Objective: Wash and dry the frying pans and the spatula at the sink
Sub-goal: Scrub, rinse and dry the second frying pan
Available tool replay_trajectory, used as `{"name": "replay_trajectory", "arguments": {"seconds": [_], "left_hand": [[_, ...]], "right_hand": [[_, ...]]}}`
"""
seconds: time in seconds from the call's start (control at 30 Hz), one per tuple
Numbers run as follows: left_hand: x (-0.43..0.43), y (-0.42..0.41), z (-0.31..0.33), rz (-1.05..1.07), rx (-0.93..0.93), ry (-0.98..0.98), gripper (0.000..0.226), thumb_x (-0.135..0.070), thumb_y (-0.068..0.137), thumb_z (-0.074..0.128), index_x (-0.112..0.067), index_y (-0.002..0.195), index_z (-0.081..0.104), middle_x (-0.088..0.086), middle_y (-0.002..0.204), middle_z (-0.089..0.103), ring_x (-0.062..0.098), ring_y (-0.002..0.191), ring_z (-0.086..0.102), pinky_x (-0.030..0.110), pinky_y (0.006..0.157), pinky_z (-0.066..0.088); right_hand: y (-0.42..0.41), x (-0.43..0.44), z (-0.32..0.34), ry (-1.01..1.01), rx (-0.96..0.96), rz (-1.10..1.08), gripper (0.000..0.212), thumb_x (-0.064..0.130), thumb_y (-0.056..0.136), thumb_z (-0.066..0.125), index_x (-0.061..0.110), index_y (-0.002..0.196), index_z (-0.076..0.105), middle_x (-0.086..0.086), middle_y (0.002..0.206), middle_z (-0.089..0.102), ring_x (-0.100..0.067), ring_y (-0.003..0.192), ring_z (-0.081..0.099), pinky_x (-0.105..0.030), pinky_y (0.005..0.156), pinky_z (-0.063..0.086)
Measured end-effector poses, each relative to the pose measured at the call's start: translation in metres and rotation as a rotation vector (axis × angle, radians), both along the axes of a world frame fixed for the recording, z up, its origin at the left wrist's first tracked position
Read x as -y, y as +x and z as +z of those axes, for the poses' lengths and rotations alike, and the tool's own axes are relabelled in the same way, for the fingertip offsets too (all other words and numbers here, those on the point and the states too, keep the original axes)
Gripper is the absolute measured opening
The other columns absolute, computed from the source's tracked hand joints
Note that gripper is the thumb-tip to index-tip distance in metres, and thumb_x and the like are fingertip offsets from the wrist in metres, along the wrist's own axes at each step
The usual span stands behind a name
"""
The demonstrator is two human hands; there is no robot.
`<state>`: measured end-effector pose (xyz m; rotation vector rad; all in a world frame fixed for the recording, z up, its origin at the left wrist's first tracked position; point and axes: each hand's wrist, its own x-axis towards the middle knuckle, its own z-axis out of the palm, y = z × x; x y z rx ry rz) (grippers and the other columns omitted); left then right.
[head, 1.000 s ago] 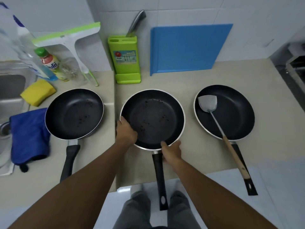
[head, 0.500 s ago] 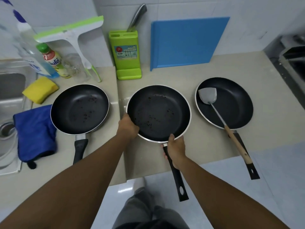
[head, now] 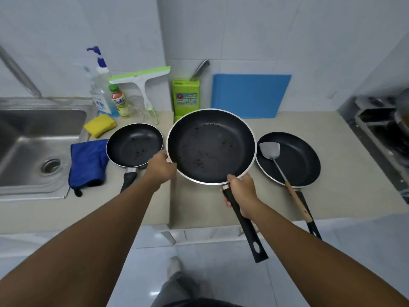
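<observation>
Black pan [head: 210, 149], handle [head: 250, 235] inside right fingers [head: 226, 202]

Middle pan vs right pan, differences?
The middle pan is held, left hand on its rim, right hand on its handle; the right pan lies untouched on the counter. The middle pan shows dark specks; the right pan holds the spatula. Both are black with silver rims.

matt black pan [head: 210, 147]; brushed steel sink [head: 33, 138]; wooden-handled spatula [head: 281, 167].
</observation>
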<state>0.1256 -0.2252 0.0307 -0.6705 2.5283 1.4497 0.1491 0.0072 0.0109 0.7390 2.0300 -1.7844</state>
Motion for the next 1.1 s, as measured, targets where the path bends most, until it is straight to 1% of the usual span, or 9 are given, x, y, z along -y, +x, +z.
{"name": "replay_trajectory", "arguments": {"seconds": [0.1, 0.23, 0.3, 0.37, 0.5, 0.67, 0.83, 0.97, 1.1], "left_hand": [[0.018, 0.011, 0.012, 0.066, -0.012, -0.034, 0.041, -0.008, 0.087, 0.061, -0.013, 0.128, 0.065, 0.009, 0.123, 0.07, 0.031, 0.116, 0.063, 0.038, 0.091, 0.051], [0.05, 0.029, 0.028, 0.145, -0.038, -0.057, 0.051, -0.01, 0.086, 0.073, -0.013, 0.135, 0.06, 0.011, 0.127, 0.068, 0.033, 0.117, 0.063, 0.044, 0.1, 0.054], [0.075, 0.037, 0.031, 0.183, -0.032, -0.021, 0.06, -0.01, 0.079, 0.077, -0.015, 0.135, 0.059, 0.009, 0.124, 0.069, 0.032, 0.111, 0.067, 0.05, 0.094, 0.059], [0.105, 0.043, 0.032, 0.215, -0.027, 0.014, 0.057, -0.006, 0.079, 0.078, -0.015, 0.132, 0.06, 0.009, 0.119, 0.07, 0.032, 0.107, 0.069, 0.05, 0.087, 0.062], [0.175, 0.064, 0.031, 0.293, -0.056, 0.01, 0.042, 0.0, 0.081, 0.072, -0.014, 0.121, 0.068, 0.009, 0.11, 0.073, 0.032, 0.101, 0.07, 0.048, 0.089, 0.061], [0.29, 0.081, 0.029, 0.363, -0.089, 0.036, 0.039, 0.005, 0.077, 0.066, -0.014, 0.111, 0.07, 0.005, 0.104, 0.076, 0.031, 0.093, 0.073, 0.05, 0.085, 0.063], [0.384, 0.094, 0.04, 0.393, -0.143, 0.134, 0.044, 0.015, 0.078, 0.064, -0.011, 0.113, 0.07, 0.006, 0.107, 0.075, 0.033, 0.095, 0.073, 0.047, 0.081, 0.065], [0.445, 0.1, 0.032, 0.396, -0.147, 0.196, 0.05, 0.018, 0.081, 0.061, -0.02, 0.113, 0.067, -0.001, 0.112, 0.074, 0.03, 0.1, 0.073, 0.048, 0.086, 0.063], [0.49, 0.094, 0.026, 0.419, -0.151, 0.227, 0.055, 0.021, 0.084, 0.059, -0.017, 0.123, 0.065, 0.001, 0.119, 0.071, 0.03, 0.103, 0.07, 0.046, 0.087, 0.062]], "right_hand": [[-0.001, 0.011, 0.017, -0.02, -0.048, 0.086, 0.023, 0.023, 0.093, 0.053, 0.009, 0.111, 0.054, -0.029, 0.089, 0.07, -0.028, 0.048, 0.055, -0.031, 0.044, 0.044], [0.004, 0.046, 0.031, -0.021, -0.1, 0.161, 0.021, 0.028, 0.097, 0.054, 0.011, 0.11, 0.054, -0.023, 0.082, 0.071, -0.027, 0.047, 0.055, -0.03, 0.044, 0.044], [0.009, 0.072, 0.033, -0.026, -0.1, 0.188, 0.022, 0.03, 0.098, 0.055, 0.013, 0.11, 0.051, -0.025, 0.086, 0.072, -0.027, 0.048, 0.055, -0.031, 0.045, 0.044], [0.015, 0.102, 0.032, -0.042, -0.09, 0.208, 0.024, 0.034, 0.097, 0.055, 0.015, 0.11, 0.049, -0.025, 0.09, 0.073, -0.028, 0.049, 0.055, -0.031, 0.045, 0.044], [0.026, 0.172, 0.029, -0.028, -0.108, 0.272, 0.025, 0.041, 0.1, 0.053, 0.017, 0.108, 0.05, -0.022, 0.097, 0.07, -0.03, 0.054, 0.058, -0.031, 0.045, 0.048], [0.036, 0.281, 0.028, -0.139, -0.088, 0.401, 0.035, 0.043, 0.103, 0.05, 0.016, 0.124, 0.043, -0.02, 0.106, 0.066, -0.027, 0.051, 0.064, -0.038, 0.046, 0.055], [0.043, 0.374, 0.036, -0.223, -0.022, 0.446, 0.026, 0.043, 0.106, 0.044, 0.019, 0.115, 0.041, -0.019, 0.1, 0.068, -0.023, 0.046, 0.051, -0.023, 0.041, 0.036], [0.047, 0.434, 0.028, -0.245, 0.034, 0.459, 0.035, 0.046, 0.105, 0.045, 0.016, 0.121, 0.044, -0.014, 0.09, 0.07, -0.021, 0.047, 0.047, -0.023, 0.041, 0.035], [0.039, 0.485, 0.019, -0.2, 0.071, 0.424, 0.028, 0.043, 0.105, 0.045, 0.018, 0.118, 0.042, -0.013, 0.089, 0.07, -0.021, 0.045, 0.047, -0.024, 0.041, 0.035]]}}
